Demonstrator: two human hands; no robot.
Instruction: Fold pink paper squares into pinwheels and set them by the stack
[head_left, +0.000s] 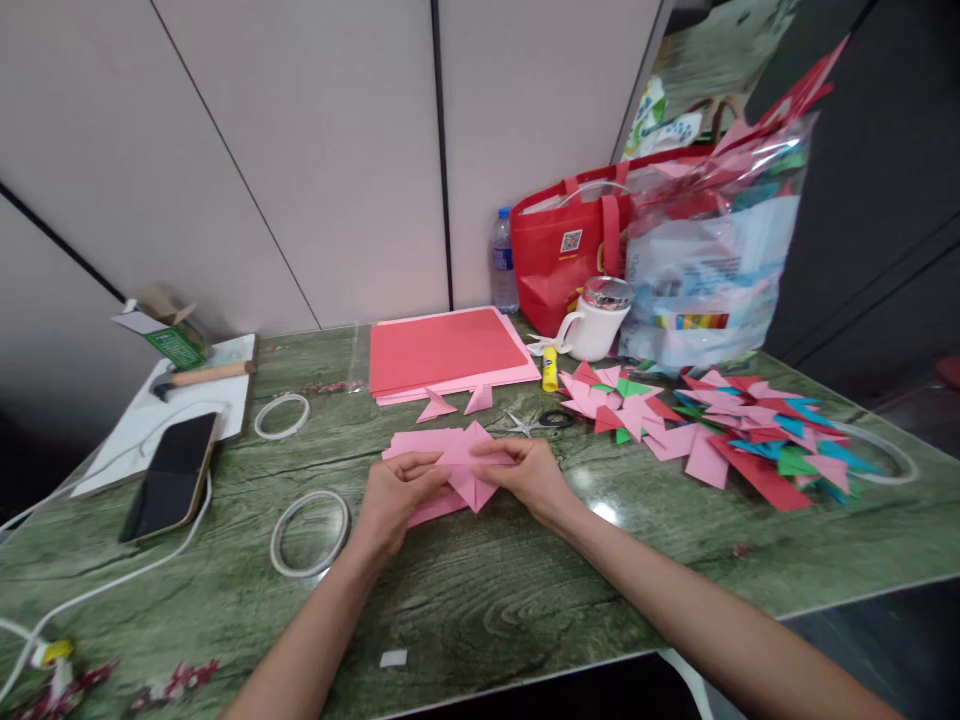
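Between my two hands is a piece of folded pink paper point(472, 468) with pointed ends at top and bottom. My left hand point(396, 492) pinches its left side with thumb and fingers, and my right hand point(534, 475) pinches the right side. Beneath it lies a stack of pink paper sheets point(431, 512), partly covered by the folded piece and my left hand. Just beyond my hands rest two small folded pink pieces point(435, 405). Close to my right hand are scissors point(523, 425) with a dark handle.
Red and pink sheets point(446, 350) lie at the back, near a yellow glue stick point(550, 370) and white mug point(596, 320). Colourful folded pieces point(622, 402) are heaped at right. Tape rolls point(310, 533), a phone point(171, 475) and a hammer point(202, 376) occupy the left.
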